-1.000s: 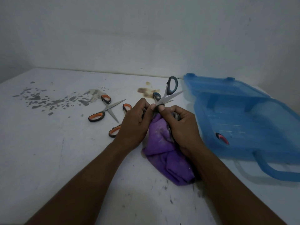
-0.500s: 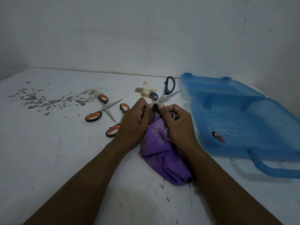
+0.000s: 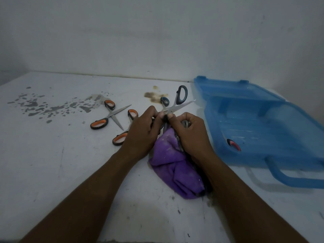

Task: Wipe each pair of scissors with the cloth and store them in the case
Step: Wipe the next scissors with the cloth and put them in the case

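Low in the frame, both forearms cross bare table (image 3: 52,163); the free room for moving lies there and to the lower left. At centre the right hand (image 3: 191,135) curls its fingers round the bunched purple cloth (image 3: 173,165), whose tail rests on the table. The left hand (image 3: 142,132) pinches the dark-handled scissors (image 3: 180,107) near the pivot. The blades stand spread: one points right, the other runs down behind the fingers, so a slipping cloth would likely drag skin along an edge. Just left lie an open orange-handled pair (image 3: 112,115) and a second orange-handled pair (image 3: 121,137), partly hidden by the left hand; a swung wrist could knock them. At right the open blue case (image 3: 271,130) holds a red-handled item (image 3: 233,145), its near wall crowding the right forearm.
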